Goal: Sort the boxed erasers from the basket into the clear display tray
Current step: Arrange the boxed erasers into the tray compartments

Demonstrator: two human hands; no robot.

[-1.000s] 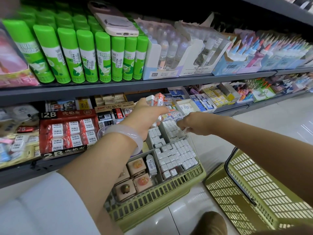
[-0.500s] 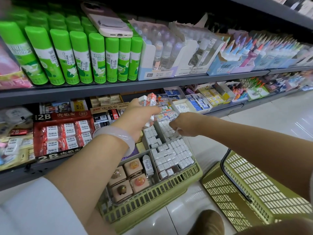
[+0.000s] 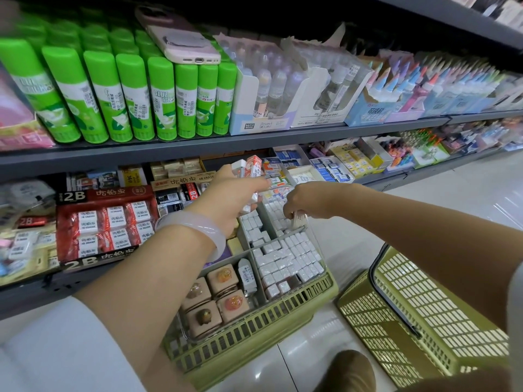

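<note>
Behind both hands runs the grey metal shelf unit [image 3: 198,148], its upper board carrying a row of bright green glue sticks [image 3: 127,100] with a pink-cased phone [image 3: 181,41] lying on top. Below the right forearm sits an olive-green slotted plastic basket with a black handle [image 3: 418,312] on the pale tiled floor. Under the left forearm a second olive-green slotted basket [image 3: 254,332] carries the clear plastic display tray [image 3: 314,239], divided into compartments. Directly beneath the right hand, the tray's compartments are packed with small white boxed erasers [image 3: 285,258]; beneath the left wrist lie tan square boxes with coloured domes [image 3: 218,295]. Left of the left hand stands a red 2B eraser carton [image 3: 107,222]. The left hand [image 3: 229,199] grasps a bundle of boxed erasers, one orange-and-white box [image 3: 253,166] sticking up above the fingers. The right hand [image 3: 300,200] is curled, fingertips down at the tray's far compartment, pinching something small I cannot make out
</note>
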